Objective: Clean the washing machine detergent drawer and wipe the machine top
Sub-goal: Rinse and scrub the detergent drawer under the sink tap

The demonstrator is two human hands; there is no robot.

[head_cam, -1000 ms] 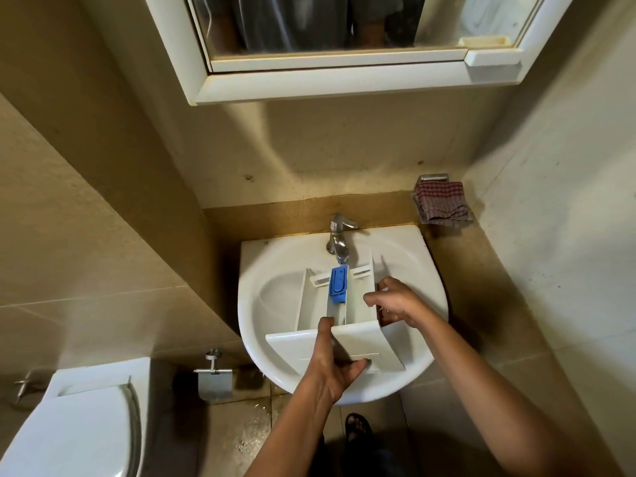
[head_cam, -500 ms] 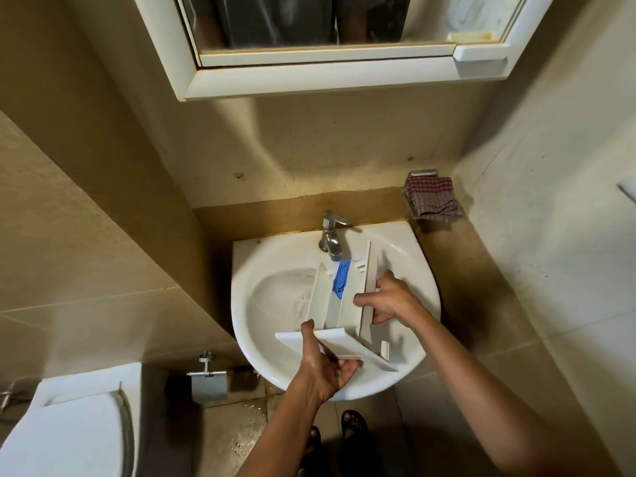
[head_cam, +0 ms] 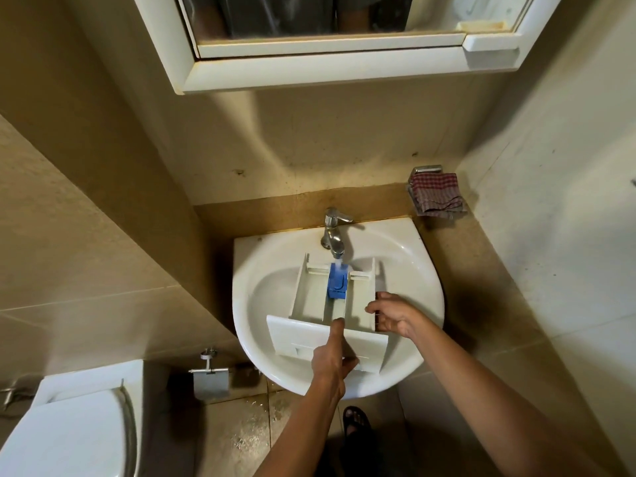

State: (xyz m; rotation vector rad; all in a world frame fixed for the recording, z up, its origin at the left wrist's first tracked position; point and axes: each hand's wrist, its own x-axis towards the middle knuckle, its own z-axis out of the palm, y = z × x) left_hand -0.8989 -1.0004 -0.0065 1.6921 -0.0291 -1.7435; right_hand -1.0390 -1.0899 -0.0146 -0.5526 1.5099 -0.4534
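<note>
Detergent drawer (head_cam: pixel 311 304) sits in the sink (head_cam: pixel 268 256), blue insert (head_cam: pixel 336 285) under the running tap (head_cam: pixel 333 232), likely so water flushes that compartment. Left hand (head_cam: pixel 330 359) pinches the front panel, thumb on top; right hand (head_cam: pixel 395 316) curls its grip round the right wall, steadying it.

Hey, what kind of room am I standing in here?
A small bathroom, probably in a home: a white wash basin with a tap, a toilet beside it, and a mirrored cabinet above.
</note>
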